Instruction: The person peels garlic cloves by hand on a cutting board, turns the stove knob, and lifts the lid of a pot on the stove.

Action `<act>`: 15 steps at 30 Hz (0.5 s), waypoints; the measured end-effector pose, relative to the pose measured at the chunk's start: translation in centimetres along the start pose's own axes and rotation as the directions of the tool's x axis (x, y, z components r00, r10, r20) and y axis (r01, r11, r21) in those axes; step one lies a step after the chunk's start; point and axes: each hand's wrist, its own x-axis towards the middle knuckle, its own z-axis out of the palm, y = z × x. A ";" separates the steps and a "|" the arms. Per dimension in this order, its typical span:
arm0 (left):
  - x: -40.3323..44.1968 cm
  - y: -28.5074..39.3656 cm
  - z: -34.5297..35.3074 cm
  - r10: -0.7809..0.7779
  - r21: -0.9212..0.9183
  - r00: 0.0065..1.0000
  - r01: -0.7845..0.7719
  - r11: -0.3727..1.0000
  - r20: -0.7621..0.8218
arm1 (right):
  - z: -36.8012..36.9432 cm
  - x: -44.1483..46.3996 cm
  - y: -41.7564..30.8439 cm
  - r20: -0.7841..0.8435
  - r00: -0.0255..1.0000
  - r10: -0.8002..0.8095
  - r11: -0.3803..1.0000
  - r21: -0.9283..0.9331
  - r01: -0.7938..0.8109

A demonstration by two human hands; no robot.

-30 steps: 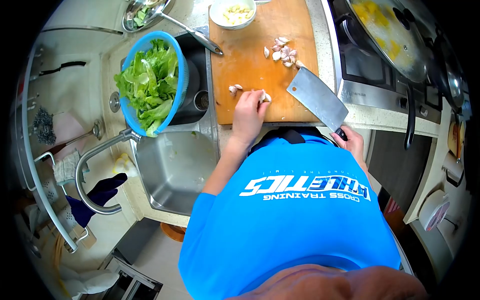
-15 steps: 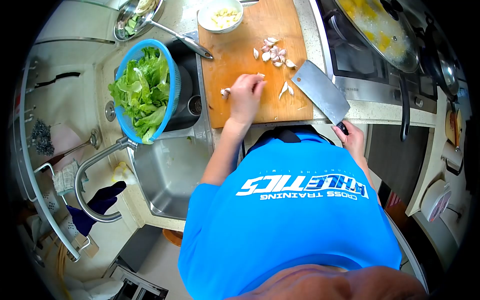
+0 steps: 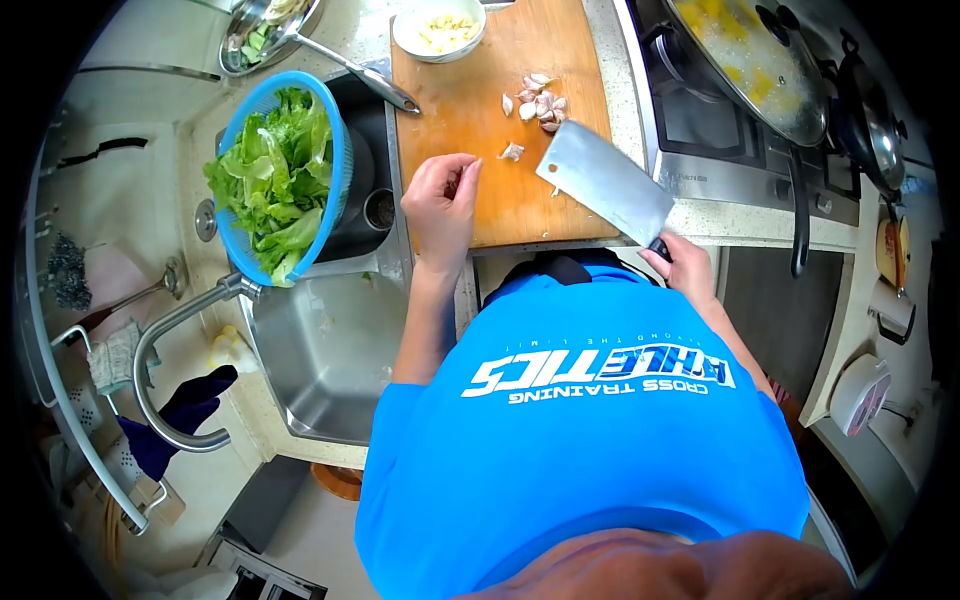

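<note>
My left hand (image 3: pixel 440 208) is over the left edge of the wooden cutting board (image 3: pixel 450 120), fingers curled inward and thumb close to them. Whatever lies inside those fingers is hidden. In my right hand (image 3: pixel 688 270) is the black handle of a cleaver (image 3: pixel 612 190), its broad blade slanting over the board's right side. A pile of unpeeled garlic cloves (image 3: pixel 543 104) lies just beyond the blade. One separate garlic piece (image 3: pixel 512 151) sits between my left hand and the cleaver. At the board's far end stands a white bowl (image 3: pixel 436 56) of pale peeled pieces.
A blue basket (image 3: pixel 347 170) of lettuce (image 3: pixel 272 180) rests over the sink (image 3: pixel 325 340) at left, near a curved faucet (image 3: pixel 150 350). A metal ladle (image 3: pixel 350 68) reaches toward the board. On the stove at right, a lidded pan (image 3: pixel 770 75) holds yellow food; its handle sticks out.
My left hand has moved left, toward the board's edge, fingers curled. The cleaver has shifted left, farther over the board. A garlic piece now shows apart, below the pile.
</note>
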 end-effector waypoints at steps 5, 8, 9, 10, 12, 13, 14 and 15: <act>-0.2 0.2 -0.6 -0.060 -0.011 0.998 0.061 0.998 0.014 | 1.9 -1.5 0.9 0.116 0.989 0.094 0.993 0.064 -0.102; -0.3 0.4 -0.2 -0.036 -0.051 0.998 0.039 0.998 0.059 | 0.5 -1.3 0.3 0.071 0.994 0.080 0.997 0.011 -0.081; -0.5 0.3 0.1 -0.038 -0.050 0.997 0.041 0.998 0.063 | 0.5 -1.4 0.6 0.066 0.990 0.123 0.982 0.135 -0.131; -1.0 0.2 0.7 -0.020 -0.052 0.991 0.027 0.998 0.130 | 0.5 -1.6 0.7 0.067 0.990 0.128 0.981 0.138 -0.136; -1.9 0.6 2.2 0.031 -0.050 0.961 -0.018 0.999 0.276 | 0.6 -1.6 0.9 0.015 0.970 0.241 0.876 0.427 -0.224; -2.5 1.0 3.2 0.060 -0.047 0.933 -0.047 0.998 0.355 | 0.8 -1.5 1.1 -0.012 0.969 0.248 0.828 0.522 -0.206; -3.2 0.7 4.4 0.150 -0.107 0.884 -0.114 0.988 0.442 | 1.0 -1.4 1.2 -0.013 0.968 0.250 0.827 0.524 -0.207; -3.7 0.8 5.6 0.146 -0.132 0.822 -0.086 0.987 0.551 | 1.2 -1.3 1.3 -0.021 0.956 0.293 0.787 0.573 -0.229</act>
